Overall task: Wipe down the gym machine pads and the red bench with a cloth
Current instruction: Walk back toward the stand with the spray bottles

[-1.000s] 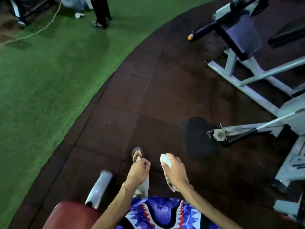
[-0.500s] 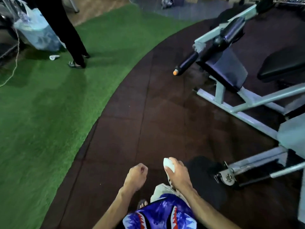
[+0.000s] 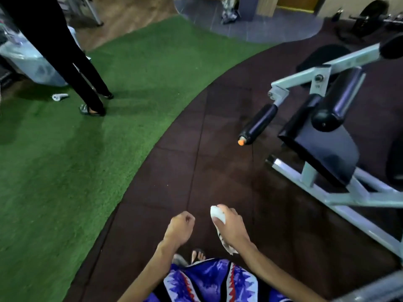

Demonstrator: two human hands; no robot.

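Dim indoor light, soft blur, wide-angle edge bending.

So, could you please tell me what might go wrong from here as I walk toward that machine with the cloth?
The roller arm with the orange tip juts low over the rubber floor beside your route, so a shin could catch it. The loose end of the cloth hangs below your right hand and may snag on the machine frame. Open sandals give your toes little protection near that frame.

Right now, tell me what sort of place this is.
Most likely a gym: a grey-framed exercise machine with black roller pads, dark rubber floor tiles beside green turf, and a loaded barbell at the back.
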